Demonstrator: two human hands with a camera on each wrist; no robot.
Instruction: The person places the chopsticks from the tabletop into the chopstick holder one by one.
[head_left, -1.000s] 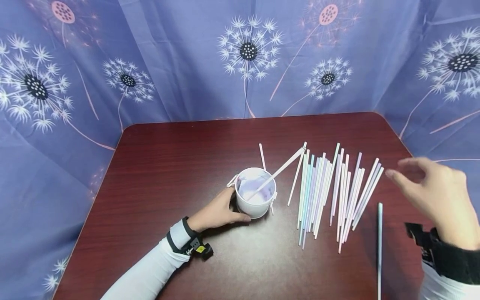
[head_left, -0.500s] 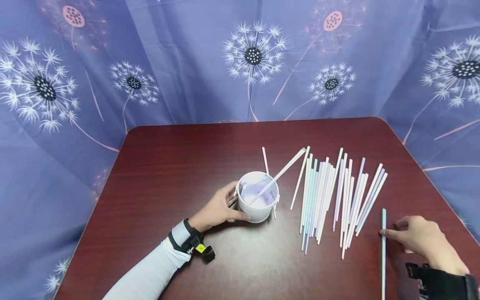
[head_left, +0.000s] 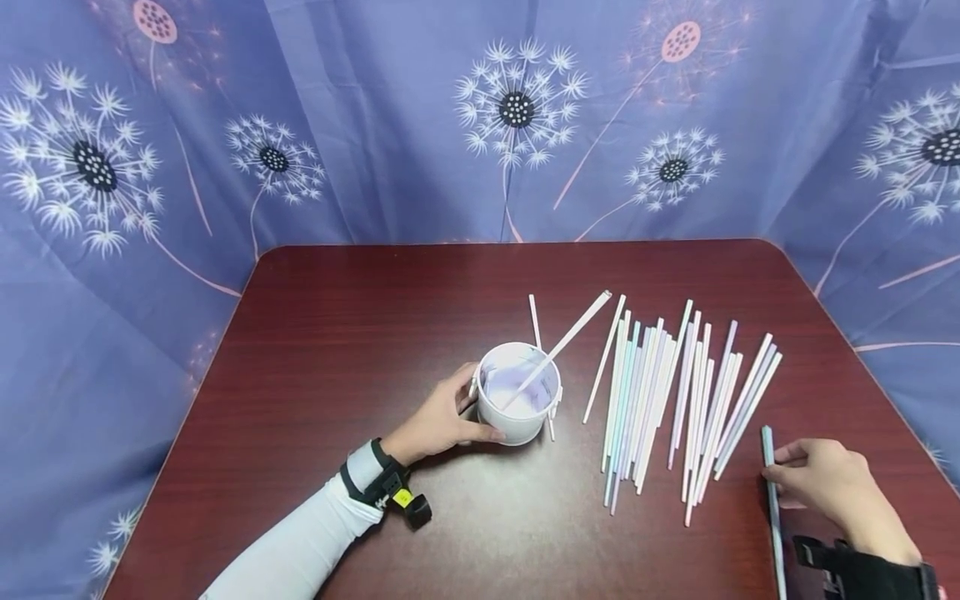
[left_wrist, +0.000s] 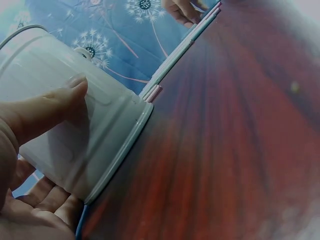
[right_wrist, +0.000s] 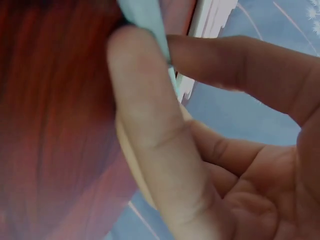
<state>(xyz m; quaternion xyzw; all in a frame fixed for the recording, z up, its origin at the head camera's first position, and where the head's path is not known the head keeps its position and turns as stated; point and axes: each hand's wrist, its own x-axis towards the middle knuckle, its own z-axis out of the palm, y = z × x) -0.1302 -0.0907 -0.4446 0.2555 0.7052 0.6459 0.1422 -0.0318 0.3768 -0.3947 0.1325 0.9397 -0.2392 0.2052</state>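
At table's near right edge, right hand (head_left: pixel 825 487) pinches a pale blue straw (head_left: pixel 771 492) between thumb and fingers, lying apart from the straw pile (head_left: pixel 675 400). Left hand (head_left: pixel 438 421) curls round the white cup (head_left: pixel 517 404), thumb on its side. One white straw (head_left: pixel 558 346) leans inside the cup; the pile lies just right of it on the dark red table (head_left: pixel 360 333). Blue dandelion cloth (head_left: pixel 375 125) hangs behind.

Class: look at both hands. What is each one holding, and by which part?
The left hand grips the white cup round its side wall. The right hand pinches the lone pale green straw near its far end, between thumb and fingers.
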